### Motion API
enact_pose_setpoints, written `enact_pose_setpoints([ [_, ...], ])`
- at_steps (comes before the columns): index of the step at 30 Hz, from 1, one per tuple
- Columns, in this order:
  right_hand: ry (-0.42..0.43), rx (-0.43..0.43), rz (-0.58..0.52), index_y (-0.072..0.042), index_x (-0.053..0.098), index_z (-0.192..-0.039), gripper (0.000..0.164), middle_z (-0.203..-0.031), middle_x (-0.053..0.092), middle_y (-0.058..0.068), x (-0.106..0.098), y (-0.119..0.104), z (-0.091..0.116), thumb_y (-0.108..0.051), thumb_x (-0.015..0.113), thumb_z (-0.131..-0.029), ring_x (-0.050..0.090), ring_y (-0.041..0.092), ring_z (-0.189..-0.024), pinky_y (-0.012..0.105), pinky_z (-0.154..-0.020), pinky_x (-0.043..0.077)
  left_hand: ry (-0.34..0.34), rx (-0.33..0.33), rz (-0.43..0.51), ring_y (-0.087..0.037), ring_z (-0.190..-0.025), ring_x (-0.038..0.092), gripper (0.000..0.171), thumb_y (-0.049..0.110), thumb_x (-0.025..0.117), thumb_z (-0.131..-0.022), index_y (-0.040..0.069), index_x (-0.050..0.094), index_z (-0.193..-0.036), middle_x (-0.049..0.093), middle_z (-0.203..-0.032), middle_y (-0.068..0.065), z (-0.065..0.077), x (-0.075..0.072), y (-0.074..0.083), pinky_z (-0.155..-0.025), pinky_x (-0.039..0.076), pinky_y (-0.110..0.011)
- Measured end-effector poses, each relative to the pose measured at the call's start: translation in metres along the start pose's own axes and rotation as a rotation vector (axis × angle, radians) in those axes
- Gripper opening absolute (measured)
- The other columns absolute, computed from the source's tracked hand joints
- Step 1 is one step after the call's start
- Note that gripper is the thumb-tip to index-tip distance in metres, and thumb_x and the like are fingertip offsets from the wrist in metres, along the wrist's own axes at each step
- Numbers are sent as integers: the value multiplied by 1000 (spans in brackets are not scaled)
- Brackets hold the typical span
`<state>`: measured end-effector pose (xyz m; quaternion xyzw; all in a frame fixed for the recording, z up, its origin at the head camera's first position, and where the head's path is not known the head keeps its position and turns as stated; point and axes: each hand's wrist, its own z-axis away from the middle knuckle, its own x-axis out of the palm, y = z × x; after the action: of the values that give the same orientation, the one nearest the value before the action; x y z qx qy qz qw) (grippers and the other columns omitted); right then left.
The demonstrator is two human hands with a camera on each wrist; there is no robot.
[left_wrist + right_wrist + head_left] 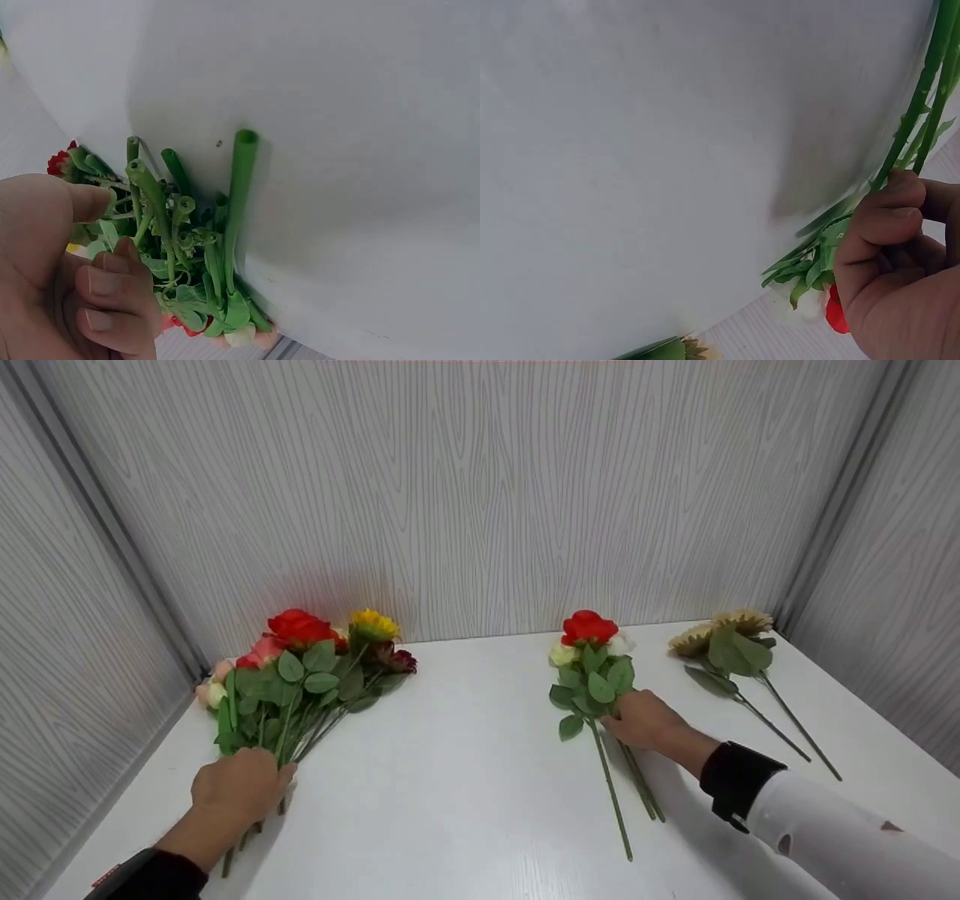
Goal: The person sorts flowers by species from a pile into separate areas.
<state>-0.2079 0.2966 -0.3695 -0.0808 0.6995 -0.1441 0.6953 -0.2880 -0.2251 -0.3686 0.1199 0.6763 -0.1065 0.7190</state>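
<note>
On the left lies a pile of artificial flowers [321,682], with red, pink, yellow and dark red heads and green leaves. My left hand [236,787] is over the lower stems of this pile. In the left wrist view its fingers are loosely curled, the thumb stands apart from them, and the cut stem ends [176,202] rise beside them. My right hand [646,721] pinches a flower stem [915,112] just below the leaves of a small bunch. That bunch has a red rose [589,628], a pale yellow rose [563,654] and a white rose [621,643].
Two beige sunflower-like flowers [716,637] with long stems lie at the back right of the white table [450,750]. A wood-grain panel [480,495] stands behind the table, with further panels at both sides.
</note>
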Motion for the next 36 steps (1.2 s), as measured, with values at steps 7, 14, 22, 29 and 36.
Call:
enact_pose_setpoints([
  [7,-23,28,-1,-17,46,-58,44,-53,39,-4,-1,-3,3,-28,54,-100,41,13,-51,28,-51,34,-47,115,-48,-19,-57,58,30,22,57,-99,6,60,-74,56,-61,-4,-9,7,0,-53,51,-43],
  [14,-7,24,3,-17,44,-57,46,-52,38,-5,-5,-3,6,-30,52,-100,39,13,-50,28,-49,33,-10,76,-24,-22,-56,57,35,24,53,-100,6,60,-72,56,-61,-6,-15,9,0,-53,51,-46],
  [22,-20,14,-19,-19,42,-55,49,-50,34,-6,-6,-5,7,-32,51,-101,36,11,-47,27,-48,31,31,79,-22,-26,-58,61,29,19,59,-97,3,62,-74,58,-62,-9,-18,8,5,-54,51,-45],
  [29,-10,16,-11,-18,44,-57,47,-52,37,-5,-11,-6,9,-31,52,-101,39,12,-49,27,-49,32,269,130,-122,-18,-48,51,39,11,63,-92,8,49,-55,47,-52,-4,-8,1,10,-40,45,-40],
  [36,-5,13,-14,-18,44,-56,48,-51,37,-5,-11,-7,10,-32,52,-102,39,12,-48,27,-48,33,723,237,-288,-12,-41,30,47,4,72,-79,10,36,-50,30,-47,-1,-2,3,24,-32,31,-33],
])
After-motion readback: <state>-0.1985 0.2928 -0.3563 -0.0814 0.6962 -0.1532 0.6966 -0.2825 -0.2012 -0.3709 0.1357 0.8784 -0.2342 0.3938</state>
